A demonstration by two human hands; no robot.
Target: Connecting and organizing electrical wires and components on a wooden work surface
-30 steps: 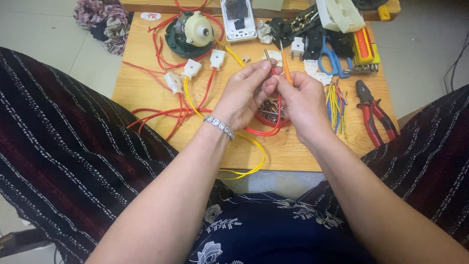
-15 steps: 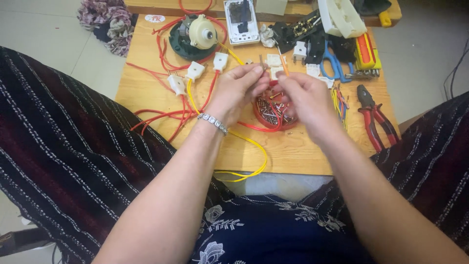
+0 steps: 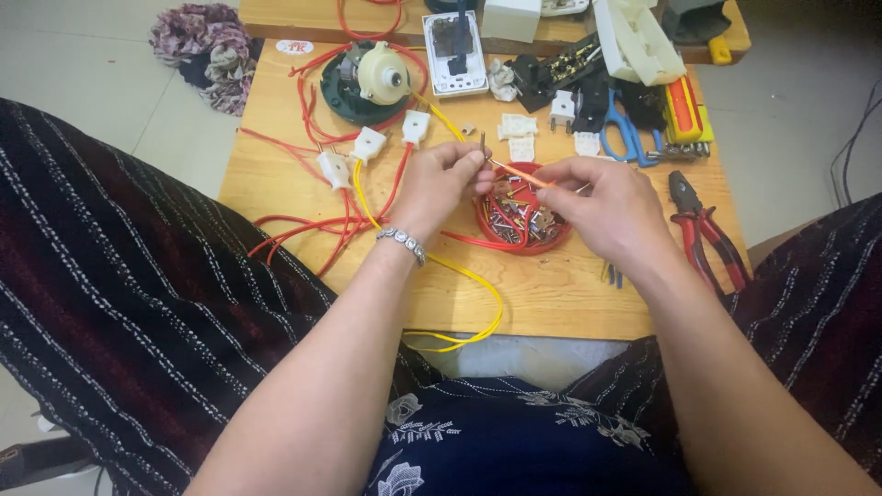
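I am watching the left hand [image 3: 439,184] pinching a small dark screw [image 3: 482,144] between thumb and fingertips, its tip sticking up just above the red bowl [image 3: 522,213]. The right hand [image 3: 602,204] is gripping a thin orange-handled screwdriver [image 3: 520,173], its shaft slanting over the bowl toward the left hand's fingers. The bowl is sitting between both hands, holding a heap of mixed screws and small metal bits, dull brown and silver; I cannot tell them apart.

A yellow wire [image 3: 459,276] is looping from under the left wrist toward the near edge of the wooden table [image 3: 551,294], in front of the bowl. Left of the bowl, red wires [image 3: 303,225] are running to small white connector blocks [image 3: 368,143]. Beyond the bowl and to its left, a cream motor on a dark green round base [image 3: 372,78] is standing; straight beyond the bowl, a white rectangular switch plate [image 3: 453,55] is lying flat. Right of the bowl, red-handled pliers [image 3: 707,230] are lying, with blue-handled scissors [image 3: 625,133] and a red and yellow tool [image 3: 684,110] farther back. A small round red-and-white sticker [image 3: 294,47] is showing at the table's far left corner.
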